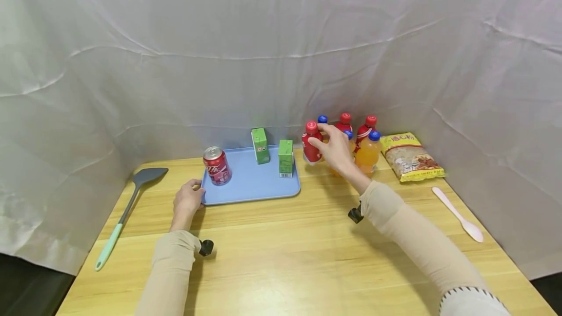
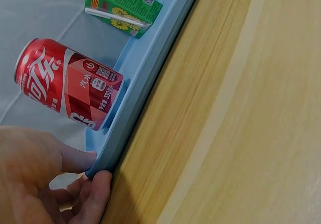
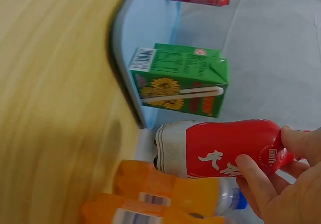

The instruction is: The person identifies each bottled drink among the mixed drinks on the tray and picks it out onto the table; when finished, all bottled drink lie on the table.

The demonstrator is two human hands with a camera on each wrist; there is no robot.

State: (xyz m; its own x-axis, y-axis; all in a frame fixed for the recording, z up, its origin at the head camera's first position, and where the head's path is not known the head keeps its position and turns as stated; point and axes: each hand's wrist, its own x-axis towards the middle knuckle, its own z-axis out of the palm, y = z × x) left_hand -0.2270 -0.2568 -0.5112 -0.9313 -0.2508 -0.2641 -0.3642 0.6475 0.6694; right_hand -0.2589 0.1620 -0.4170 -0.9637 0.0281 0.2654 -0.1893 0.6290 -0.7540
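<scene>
A blue tray lies at the back of the table, and my left hand pinches its left rim between thumb and fingers. On the tray stand a red soda can and two green drink cartons. My right hand grips a red-labelled bottle near its neck, just past the tray's right end. In the right wrist view the bottle is beside a carton. Behind and right of that hand are orange drink bottles and more red bottles, partly hidden.
A yellow food packet lies at the back right, with a pink spoon in front of it. At the left lies a spatula with a mint handle. Grey cloth hangs behind the table.
</scene>
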